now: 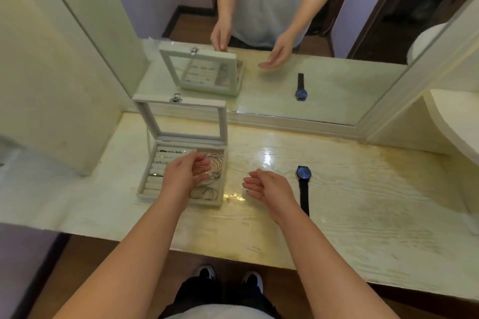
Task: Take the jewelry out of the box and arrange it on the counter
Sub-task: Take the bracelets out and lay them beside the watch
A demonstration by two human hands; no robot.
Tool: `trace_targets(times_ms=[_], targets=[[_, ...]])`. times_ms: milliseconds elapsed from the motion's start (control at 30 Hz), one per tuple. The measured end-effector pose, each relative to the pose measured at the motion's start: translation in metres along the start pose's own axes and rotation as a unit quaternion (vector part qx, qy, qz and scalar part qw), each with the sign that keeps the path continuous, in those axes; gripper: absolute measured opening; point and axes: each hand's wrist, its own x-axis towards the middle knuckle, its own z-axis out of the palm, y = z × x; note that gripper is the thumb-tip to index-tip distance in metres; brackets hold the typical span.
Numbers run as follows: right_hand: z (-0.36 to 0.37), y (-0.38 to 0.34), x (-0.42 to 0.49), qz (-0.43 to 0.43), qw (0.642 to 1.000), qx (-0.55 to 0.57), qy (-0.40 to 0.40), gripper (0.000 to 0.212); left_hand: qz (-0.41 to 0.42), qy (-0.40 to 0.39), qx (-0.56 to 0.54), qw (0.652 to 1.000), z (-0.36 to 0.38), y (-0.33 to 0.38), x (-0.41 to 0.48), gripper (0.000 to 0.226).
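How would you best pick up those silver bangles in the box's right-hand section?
Probably from above: pinch the exposed rim of the silver bangles, hooking a finger through the hoops. The walls of the jewelry box hem them in and its lid stands open behind, so a sideways approach looks blocked. The left hand hovers right beside them.

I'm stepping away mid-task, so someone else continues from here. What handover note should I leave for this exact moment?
Left hand: over the open grey velvet jewelry box, fingers curled at the silver bangles; grip unclear.
Right hand: open, empty, over the pale wooden counter.
Done: blue-faced black-strap watch lies on the counter, right of the box.
To do: bangles, thin wire hoops and rings in the padded rolls are not yet out.
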Motion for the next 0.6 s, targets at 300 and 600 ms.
trace_targets(times_ms=[300, 600], targets=[[0.066, 0.005, 0.014, -0.019, 0.999, -0.034, 0.022, 0.014, -0.022, 0.015, -0.027, 0.999, -0.049, 0.011, 0.017, 0.027], [0.097, 0.007, 0.035, -0.068, 0.983, -0.145, 0.088, 0.013, -0.033, -0.031, 0.002, 0.999, -0.064, 0.026, 0.037, 0.024]])
